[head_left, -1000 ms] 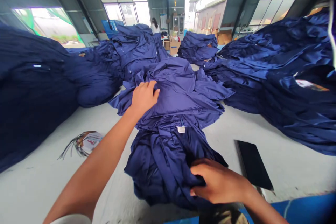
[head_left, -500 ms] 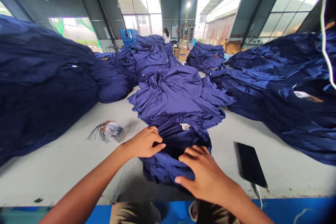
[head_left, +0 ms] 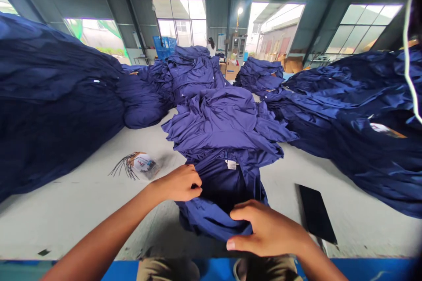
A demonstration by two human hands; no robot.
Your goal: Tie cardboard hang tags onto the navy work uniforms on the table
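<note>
A navy blue garment (head_left: 214, 219) lies on the table in front of me, its opening facing me and a white label (head_left: 231, 164) showing inside. My left hand (head_left: 184, 183) is closed on the left side of that opening, thumb pressed against the fingers. At the near right edge, my right hand (head_left: 260, 228) has the cloth between its thumb and fingers, with the fingertips partly hidden by the fold. Just beyond, a stack of navy garments (head_left: 220, 127) touches the garment's far end.
A bundle of printed hang tags with black strings (head_left: 143, 164) lies left on the white table (head_left: 82, 210). A black phone (head_left: 317, 213) is at right. Large navy garment piles (head_left: 56, 109) flank both sides. Farther back are a person (head_left: 211, 47) and cardboard boxes (head_left: 232, 71).
My right hand has moved nearer to me and slightly right, drawing the garment's near edge along. The left hand has shifted slightly, its thumb now tucked closer to the fingers.
</note>
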